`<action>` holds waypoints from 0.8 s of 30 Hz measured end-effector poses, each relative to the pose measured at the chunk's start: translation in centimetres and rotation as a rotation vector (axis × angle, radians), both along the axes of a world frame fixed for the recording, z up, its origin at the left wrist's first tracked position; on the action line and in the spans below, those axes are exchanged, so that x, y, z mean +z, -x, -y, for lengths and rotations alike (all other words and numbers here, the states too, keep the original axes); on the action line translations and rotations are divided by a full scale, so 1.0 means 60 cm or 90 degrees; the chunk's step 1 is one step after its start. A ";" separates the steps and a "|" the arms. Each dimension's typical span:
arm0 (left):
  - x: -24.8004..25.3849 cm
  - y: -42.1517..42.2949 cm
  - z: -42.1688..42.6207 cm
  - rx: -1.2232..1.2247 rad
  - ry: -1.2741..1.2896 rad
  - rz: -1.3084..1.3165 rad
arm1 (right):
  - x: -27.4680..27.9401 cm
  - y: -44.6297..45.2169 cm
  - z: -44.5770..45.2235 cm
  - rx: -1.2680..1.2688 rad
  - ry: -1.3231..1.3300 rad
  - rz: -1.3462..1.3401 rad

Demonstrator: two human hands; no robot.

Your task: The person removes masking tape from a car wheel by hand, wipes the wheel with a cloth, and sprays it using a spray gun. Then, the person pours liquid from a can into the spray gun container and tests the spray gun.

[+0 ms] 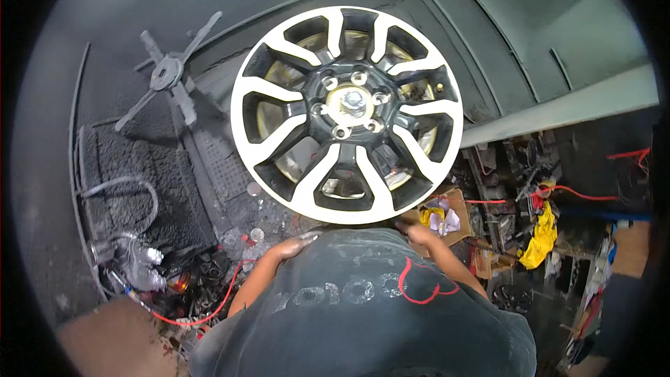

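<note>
A wheel (350,105) is sitting before the person (356,300), a stand (167,74) to its left, a box (460,208) below its near right edge.

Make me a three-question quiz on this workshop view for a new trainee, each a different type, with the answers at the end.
1. Multiple choice: how many bolt holes ring the hub of the wheel?
A) four
B) five
C) six

2. True or false: in this picture, the four-armed metal stand is to the left of the wheel.

3. Short answer: which of the person's two hands is nearer the open cardboard box?

Key:
1. C
2. True
3. The right hand
</note>
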State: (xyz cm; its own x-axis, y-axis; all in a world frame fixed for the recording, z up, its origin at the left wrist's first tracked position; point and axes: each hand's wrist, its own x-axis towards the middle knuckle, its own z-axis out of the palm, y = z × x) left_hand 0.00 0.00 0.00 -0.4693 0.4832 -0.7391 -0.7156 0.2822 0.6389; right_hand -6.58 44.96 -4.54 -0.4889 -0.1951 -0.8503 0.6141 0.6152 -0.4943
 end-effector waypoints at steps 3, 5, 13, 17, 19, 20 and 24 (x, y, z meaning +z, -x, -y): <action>-0.124 -0.065 0.033 -0.004 0.104 -0.067 | -0.001 0.065 0.009 0.053 -0.017 -0.101; -0.292 -0.156 0.071 -0.104 0.095 -0.138 | 0.031 0.094 0.026 0.069 -0.081 -0.056; -0.146 -0.167 -0.060 0.029 0.306 -0.107 | -0.209 0.084 -0.111 0.469 0.087 -0.276; -0.103 -0.157 -0.077 0.055 0.368 -0.176 | -0.028 0.184 -0.110 0.487 -0.044 -0.113; -0.056 -0.115 -0.073 0.286 0.381 -0.322 | -0.015 0.257 -0.143 0.538 -0.126 -0.207; -0.032 -0.090 -0.070 0.443 0.374 -0.410 | -0.069 0.295 -0.195 0.487 -0.108 -0.402; 0.061 -0.021 -0.064 0.701 0.296 -0.468 | 0.066 0.406 -0.179 0.019 -0.059 -0.550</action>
State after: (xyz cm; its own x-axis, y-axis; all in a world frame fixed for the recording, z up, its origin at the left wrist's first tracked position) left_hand 1.26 3.86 3.63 -0.7860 -0.5995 -0.1509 -0.2527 0.0889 0.9634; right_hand -30.95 55.68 -0.60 -0.9661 -0.1670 -0.1967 0.0294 0.6863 -0.7268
